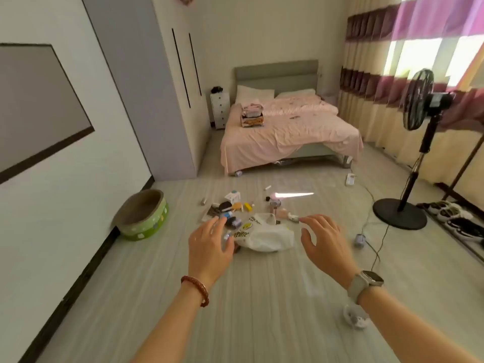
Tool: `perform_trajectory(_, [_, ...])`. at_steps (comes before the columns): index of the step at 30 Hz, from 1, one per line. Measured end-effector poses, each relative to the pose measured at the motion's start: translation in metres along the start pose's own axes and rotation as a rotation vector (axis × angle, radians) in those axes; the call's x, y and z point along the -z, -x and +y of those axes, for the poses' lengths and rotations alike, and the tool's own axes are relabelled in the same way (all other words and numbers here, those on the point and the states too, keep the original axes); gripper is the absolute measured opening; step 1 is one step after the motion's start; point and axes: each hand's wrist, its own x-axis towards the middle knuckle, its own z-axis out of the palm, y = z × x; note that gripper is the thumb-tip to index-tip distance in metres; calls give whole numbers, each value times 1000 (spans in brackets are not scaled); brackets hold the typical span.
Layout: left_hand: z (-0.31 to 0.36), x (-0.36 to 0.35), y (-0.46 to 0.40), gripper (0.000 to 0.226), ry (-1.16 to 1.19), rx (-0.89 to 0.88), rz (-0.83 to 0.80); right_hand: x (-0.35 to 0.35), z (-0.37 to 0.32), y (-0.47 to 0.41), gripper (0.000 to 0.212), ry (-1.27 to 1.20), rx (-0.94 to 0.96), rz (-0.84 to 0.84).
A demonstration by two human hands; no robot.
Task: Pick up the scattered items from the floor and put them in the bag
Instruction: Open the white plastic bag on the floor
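Note:
A white cloth bag point(267, 235) with yellow and black prints lies crumpled on the grey floor in the middle of the room. Behind it several small items are scattered: a white box point(232, 196), a dark round case point(225, 206), an orange piece point(237, 206), a pink bottle point(282, 213) and a white tube point(267, 188). My left hand point(210, 246) hovers with fingers spread over the bag's left end, holding nothing. My right hand point(326, 242), with a watch on its wrist, is spread open to the right of the bag.
A green round cat bed point(142, 216) stands by the left wall. A black standing fan point(412, 158) and its cable are at the right, with shoes point(455, 218) on a rack beyond. A pink bed point(288, 132) is at the back. A small white object point(356, 317) lies below my right wrist.

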Motion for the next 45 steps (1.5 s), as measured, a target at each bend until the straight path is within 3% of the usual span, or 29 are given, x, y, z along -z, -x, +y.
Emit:
perform_trajectory(6, [-40, -77, 61, 43, 7, 201, -360, -86, 36, 59, 31, -82, -284, -344])
perform_trajectory(9, [-63, -112, 64, 42, 58, 318, -425, -123, 51, 69, 32, -98, -366, -459])
perform_trajectory(14, [-99, -167, 26, 39, 163, 508, -571, -178, 80, 32, 35, -120, -519, -657])
perform_trajectory(18, [-140, -196, -54, 38, 196, 535, -653, -223, 95, -44, 38, -132, -644, -771])
perform_trajectory(24, [-193, -232, -215, 40, 134, 501, -656, -265, 117, -187, 39, -179, -677, -701])
perform_trajectory(32, [-191, -338, -364, 34, 181, 453, -744, -316, 198, -312, 41, -184, -741, -675])
perform_trajectory(38, [-194, -448, -495, 34, 143, 480, -801, -384, 307, -439, 43, -205, -751, -735])
perform_trajectory(45, [-219, -631, -617, 38, 112, 439, -945, -504, 444, -549, 41, -166, -793, -795])
